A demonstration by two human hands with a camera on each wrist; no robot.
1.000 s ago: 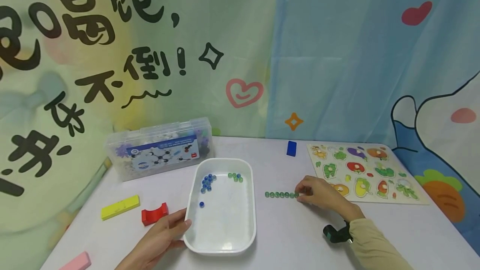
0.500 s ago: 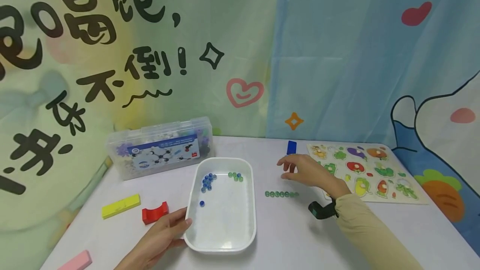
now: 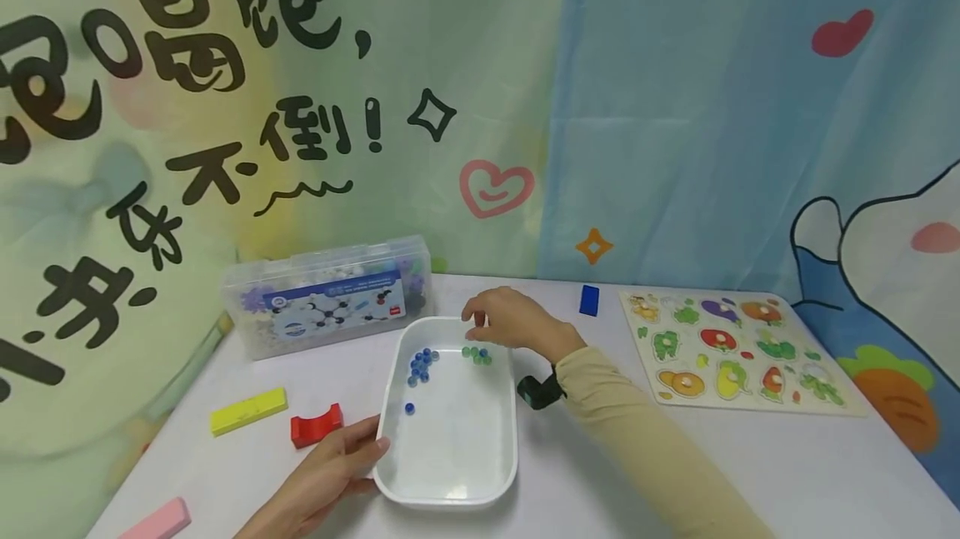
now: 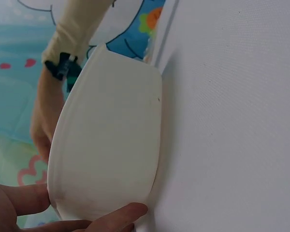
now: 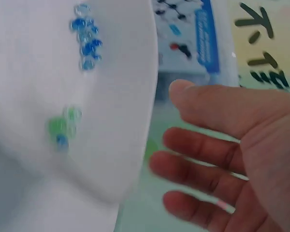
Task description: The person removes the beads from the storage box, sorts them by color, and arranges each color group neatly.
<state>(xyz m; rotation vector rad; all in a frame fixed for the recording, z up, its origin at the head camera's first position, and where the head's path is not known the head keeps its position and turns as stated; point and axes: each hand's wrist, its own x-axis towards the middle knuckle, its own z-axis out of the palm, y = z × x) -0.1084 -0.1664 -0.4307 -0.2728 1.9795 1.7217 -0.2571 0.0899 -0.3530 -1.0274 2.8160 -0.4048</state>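
Observation:
A white plastic tray (image 3: 453, 447) lies in the middle of the head view. My left hand (image 3: 337, 472) grips its left side, thumb at the rim and fingers on the outer wall, as the left wrist view also shows. Inside, blue glass beads (image 3: 422, 366) cluster at the far left, with a single blue bead (image 3: 409, 409) nearer. At the far right sit a few green beads (image 3: 477, 354) with a blue one among them. Above that far right corner hovers my right hand (image 3: 521, 324). Its fingers (image 5: 198, 166) are loosely bent and apart, holding nothing.
A clear lidded box (image 3: 330, 297) of molecular model parts stands behind the tray. Left lie a yellow block (image 3: 249, 411), a red block (image 3: 317, 426) and a pink block (image 3: 159, 520). A blue block (image 3: 589, 301) and a vegetable puzzle board (image 3: 738, 351) are at the right.
My right hand has let go of the right end of the green bead row, lifted and moved left over the tray. The right arm now hides that row. My left hand stays on the tray.

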